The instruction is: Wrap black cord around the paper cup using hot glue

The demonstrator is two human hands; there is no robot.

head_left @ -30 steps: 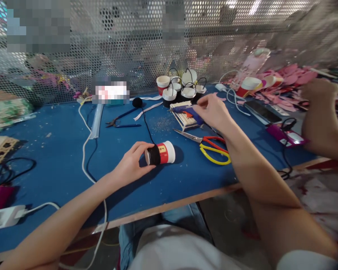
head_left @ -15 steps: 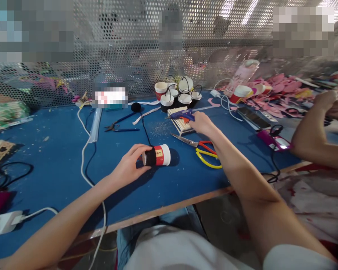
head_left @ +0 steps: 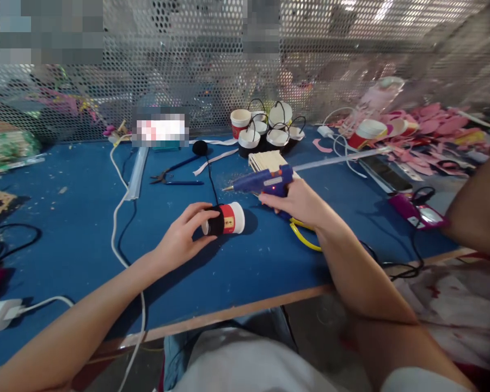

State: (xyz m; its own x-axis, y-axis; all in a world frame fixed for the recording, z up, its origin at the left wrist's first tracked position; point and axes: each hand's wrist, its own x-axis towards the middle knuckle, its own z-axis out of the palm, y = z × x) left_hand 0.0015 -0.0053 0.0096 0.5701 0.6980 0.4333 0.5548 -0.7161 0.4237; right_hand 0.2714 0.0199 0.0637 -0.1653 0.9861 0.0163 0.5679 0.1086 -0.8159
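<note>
My left hand (head_left: 183, 231) is closed round the base end of a red and white paper cup (head_left: 233, 218) lying on its side. Black cord covers the end of the cup near my fingers, and a strand runs back to a small black ball of cord (head_left: 200, 147). In my right hand (head_left: 302, 202) is a blue hot glue gun (head_left: 261, 181), its nozzle pointing left above the table, behind and apart from the cup. A clear glue stick (head_left: 338, 161) sticks out of its rear. Scissors with yellow handles (head_left: 304, 238) lie partly hidden under my right hand.
Several cups with black handles (head_left: 277, 137) stand at the back by a perforated metal screen (head_left: 212, 71). Pliers (head_left: 163, 177) lie left of centre. A white cable (head_left: 116, 239) crosses the blue table. Pink pieces (head_left: 433, 130), a phone (head_left: 386, 173) and another person's arm (head_left: 479, 201) are at right.
My right hand has lifted the glue gun off the rack of pale sticks and brought it nearer to me, towards the cup. My left hand still holds the cup, and the view has shifted slightly.
</note>
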